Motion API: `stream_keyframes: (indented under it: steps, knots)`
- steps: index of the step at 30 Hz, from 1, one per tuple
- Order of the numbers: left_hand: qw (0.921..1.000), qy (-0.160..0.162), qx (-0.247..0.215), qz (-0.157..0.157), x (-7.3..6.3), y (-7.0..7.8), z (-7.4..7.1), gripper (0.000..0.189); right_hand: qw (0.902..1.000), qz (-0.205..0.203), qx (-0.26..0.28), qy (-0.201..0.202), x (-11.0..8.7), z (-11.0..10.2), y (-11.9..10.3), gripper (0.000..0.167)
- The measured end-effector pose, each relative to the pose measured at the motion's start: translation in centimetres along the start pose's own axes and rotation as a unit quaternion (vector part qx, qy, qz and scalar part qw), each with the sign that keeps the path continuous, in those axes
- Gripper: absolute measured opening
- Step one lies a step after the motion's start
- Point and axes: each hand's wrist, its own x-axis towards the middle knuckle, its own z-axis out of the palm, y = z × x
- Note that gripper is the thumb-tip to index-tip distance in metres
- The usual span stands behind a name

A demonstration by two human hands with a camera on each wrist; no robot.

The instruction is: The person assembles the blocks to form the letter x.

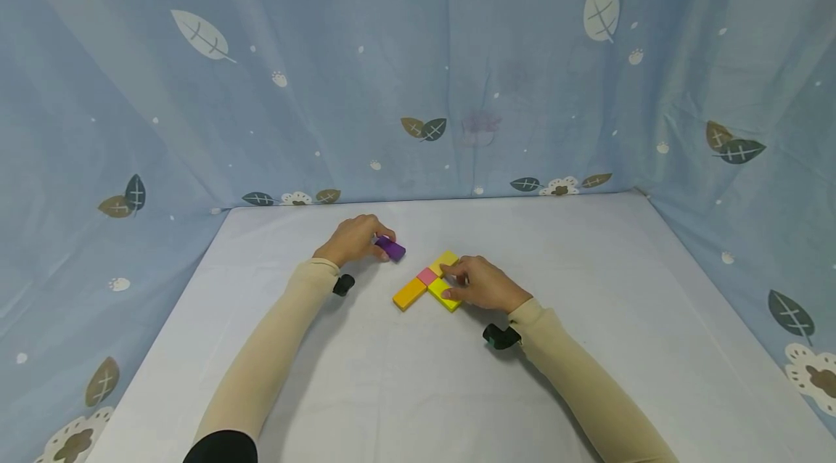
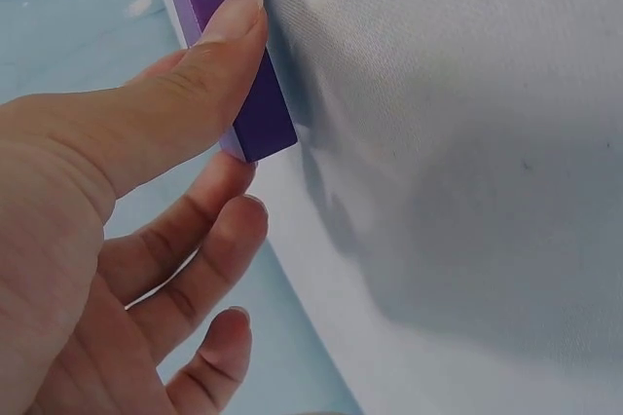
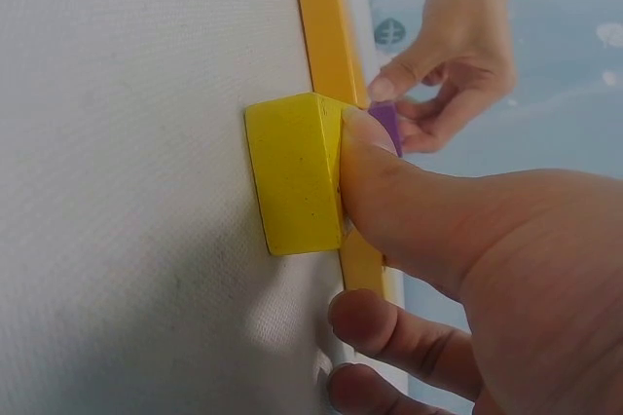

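My left hand (image 1: 355, 239) pinches a purple rectangular block (image 1: 393, 250) between thumb and fingers, beyond a small group of blocks. In the left wrist view the thumb (image 2: 219, 40) lies along the block's face. The group holds an orange block (image 1: 409, 294), a small pink block (image 1: 427, 276), a far yellow block (image 1: 444, 260) and a near yellow block (image 1: 439, 290). My right hand (image 1: 486, 284) rests at the group's right side. Its thumb touches the near yellow block, and its index finger reaches the far one. In the right wrist view its other fingers are free.
A white cloth covers the table (image 1: 366, 390). Behind and along both sides hangs a blue curtain (image 1: 313, 107) printed with leaves and flowers. Dark devices (image 1: 501, 337) sit at both wrists.
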Motion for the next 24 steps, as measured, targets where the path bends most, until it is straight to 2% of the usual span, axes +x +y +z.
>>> stream_keyframes:
  steps: [24]
  knots:
    - [1.0, -0.003, 0.003, 0.006, -0.1, 1.1, 0.1, 0.037, 1.0, -0.006, 0.002, 0.001, 0.0, 0.1, 0.2, 0.056]
